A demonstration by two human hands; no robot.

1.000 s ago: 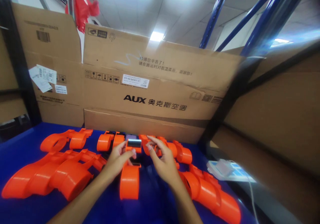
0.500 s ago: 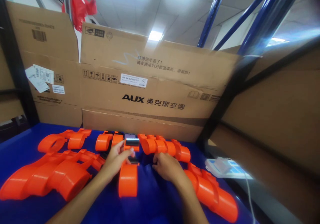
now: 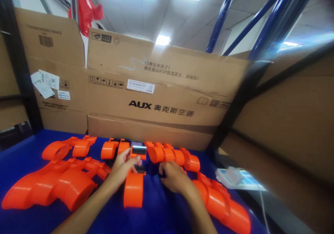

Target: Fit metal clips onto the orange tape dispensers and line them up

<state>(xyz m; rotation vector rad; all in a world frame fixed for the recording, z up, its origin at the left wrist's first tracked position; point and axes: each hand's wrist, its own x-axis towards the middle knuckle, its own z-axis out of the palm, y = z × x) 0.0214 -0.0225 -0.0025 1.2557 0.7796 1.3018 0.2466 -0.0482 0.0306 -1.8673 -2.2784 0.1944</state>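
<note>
My left hand (image 3: 122, 167) pinches the front end of an orange plastic tape dispenser (image 3: 134, 187) that lies on the blue table (image 3: 156, 213), its fingers at the metal-toothed head (image 3: 138, 151). My right hand (image 3: 174, 177) rests knuckles-up on the table just right of that dispenser, fingers curled under; what they hold, if anything, is hidden. A row of orange dispenser parts (image 3: 172, 154) lies just beyond my right hand.
More orange dispenser shells lie in a pile at the left (image 3: 54, 181) and along the right (image 3: 221, 204). Large cardboard boxes marked AUX (image 3: 161, 98) wall the back of the table. A white power strip (image 3: 236, 177) with a cable lies at the right edge.
My right hand dropped from near the dispenser head down to the table and curled its fingers under. My left hand kept its grip on the dispenser.
</note>
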